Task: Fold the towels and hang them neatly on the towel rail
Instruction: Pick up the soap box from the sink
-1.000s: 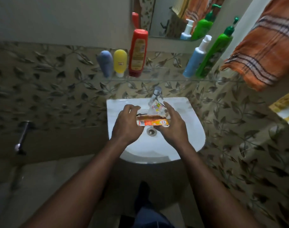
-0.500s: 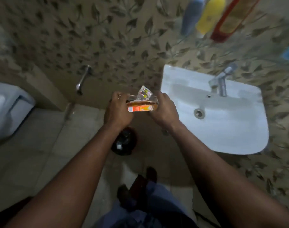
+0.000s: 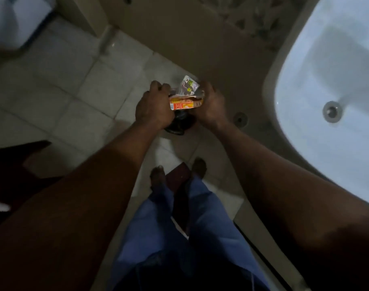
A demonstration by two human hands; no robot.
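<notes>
1. Far left, at the top corner, a white toilet (image 3: pixel 15 19) sits blurred above the pale floor tiles (image 3: pixel 59 91).
2. Your left hand (image 3: pixel 154 106) is curled closed on the left end of an orange packet (image 3: pixel 185 104).
3. Your right hand (image 3: pixel 212 103) grips its other end, with a crumpled clear wrapper (image 3: pixel 189 87) above; a dark round bin (image 3: pixel 179 122) lies beneath.
4. Rightmost, the white washbasin (image 3: pixel 337 143) shows its drain (image 3: pixel 332 111).
5. No towels or rail are in view.
</notes>
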